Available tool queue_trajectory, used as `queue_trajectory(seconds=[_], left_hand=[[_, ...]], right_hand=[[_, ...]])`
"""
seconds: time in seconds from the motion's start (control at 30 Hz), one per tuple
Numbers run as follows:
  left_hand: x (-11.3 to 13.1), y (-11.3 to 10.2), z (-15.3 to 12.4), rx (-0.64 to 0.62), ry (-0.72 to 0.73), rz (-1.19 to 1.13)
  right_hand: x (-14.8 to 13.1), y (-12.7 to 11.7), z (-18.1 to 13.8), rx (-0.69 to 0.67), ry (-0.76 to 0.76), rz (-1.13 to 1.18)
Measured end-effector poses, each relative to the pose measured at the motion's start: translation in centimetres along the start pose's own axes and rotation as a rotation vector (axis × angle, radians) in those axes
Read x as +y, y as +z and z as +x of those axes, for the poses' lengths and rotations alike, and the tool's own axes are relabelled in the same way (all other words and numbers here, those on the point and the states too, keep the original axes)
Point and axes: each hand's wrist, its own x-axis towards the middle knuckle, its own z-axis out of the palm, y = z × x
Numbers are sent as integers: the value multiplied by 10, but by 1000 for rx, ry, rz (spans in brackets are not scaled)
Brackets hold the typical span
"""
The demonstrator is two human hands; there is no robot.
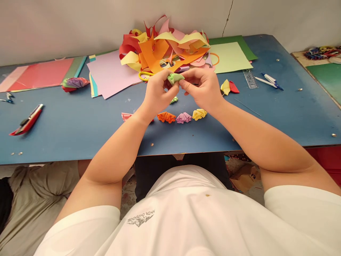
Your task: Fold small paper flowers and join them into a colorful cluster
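Between both hands is a light green folded paper piece [175,78], with curled, pleated edges. My left hand [159,86] pinches its left side, and my right hand [201,85] has thumb and fingertips closed on its right end. Below the hands on the blue table lies a small green curled paper piece [174,100], partly hidden. Nearer me is a row of pleated paper pieces: a pink one [126,116] partly behind my left forearm, an orange one [166,117], a purple one [183,117] and a yellow one [199,114].
A heap of paper scraps [157,49] lies behind my hands, with yellow-handled scissors [145,75]. Coloured sheets [114,71] flank it. A red box cutter [27,121] and paper flower [74,84] lie left; a ruler [250,79], pens [270,81] and thin rod [247,107] right. Someone sits at left.
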Motion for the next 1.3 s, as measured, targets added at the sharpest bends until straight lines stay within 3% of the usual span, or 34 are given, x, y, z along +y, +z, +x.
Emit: queue_trajectory(seconds=[0.2,0.47,0.77,0.9,1.03,1.3], left_hand=[[-3,1,0,11,-26,-45],[17,5,-6,27,-46,-88],[18,-1,-5,-12,-84,-153],[14,-4,0,-92,-64,-184],[11,-9,8,-213,-159,-256],[12,-15,13,-268,-257,-377]], right_hand=[[-16,-1,-3,18,-5,-93],[-29,0,-10,85,-95,-207],[-34,-8,-2,-13,-99,-267],[-28,-9,-1,1,-145,-257],[-13,-12,1,29,-248,-312],[-12,-17,3,-21,-342,-382]])
